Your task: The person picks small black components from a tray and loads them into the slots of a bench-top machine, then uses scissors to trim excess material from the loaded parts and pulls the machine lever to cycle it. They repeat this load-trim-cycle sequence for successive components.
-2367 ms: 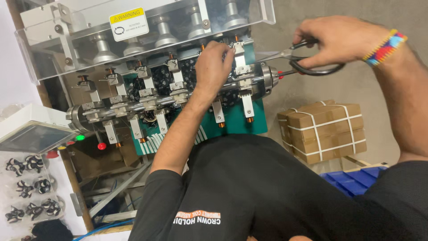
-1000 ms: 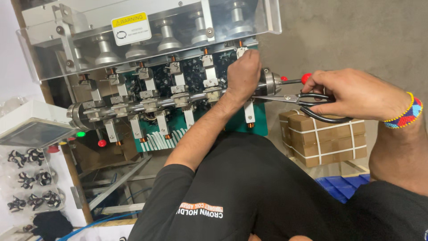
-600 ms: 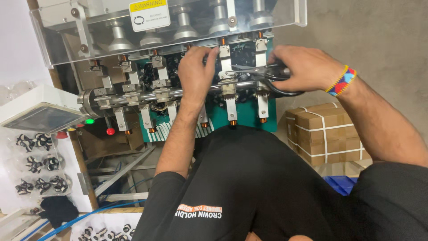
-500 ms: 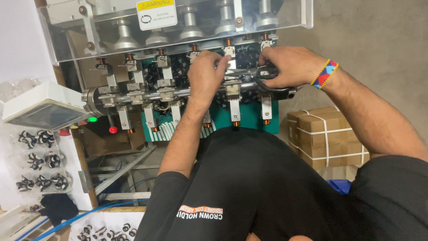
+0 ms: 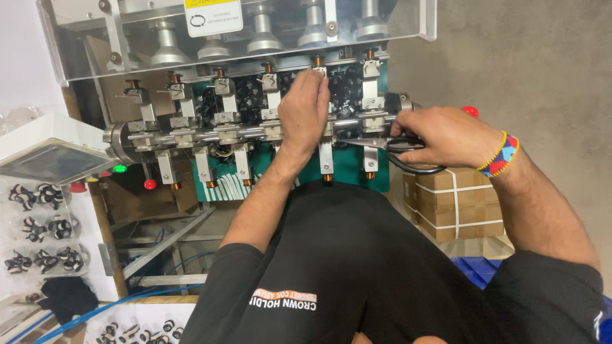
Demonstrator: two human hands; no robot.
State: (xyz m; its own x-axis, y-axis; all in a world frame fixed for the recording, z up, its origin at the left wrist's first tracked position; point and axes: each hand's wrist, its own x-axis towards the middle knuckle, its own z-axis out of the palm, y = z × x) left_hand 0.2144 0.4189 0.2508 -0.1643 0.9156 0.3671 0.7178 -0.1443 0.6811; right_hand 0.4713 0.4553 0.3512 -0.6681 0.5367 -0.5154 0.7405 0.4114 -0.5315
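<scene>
Left hand (image 5: pixel 305 108): mine, fingers pressed onto the machine (image 5: pixel 255 134) rail, frame centre, as before.
Right hand (image 5: pixel 446 137): fingers gripping scissors (image 5: pixel 389 145); I've drawn them back right of the rail.
Meaning: likely repositioning to cut.

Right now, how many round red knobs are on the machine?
3 knobs: one right of the green light, one left of it, one above the right hand. Others possibly hidden.
</scene>
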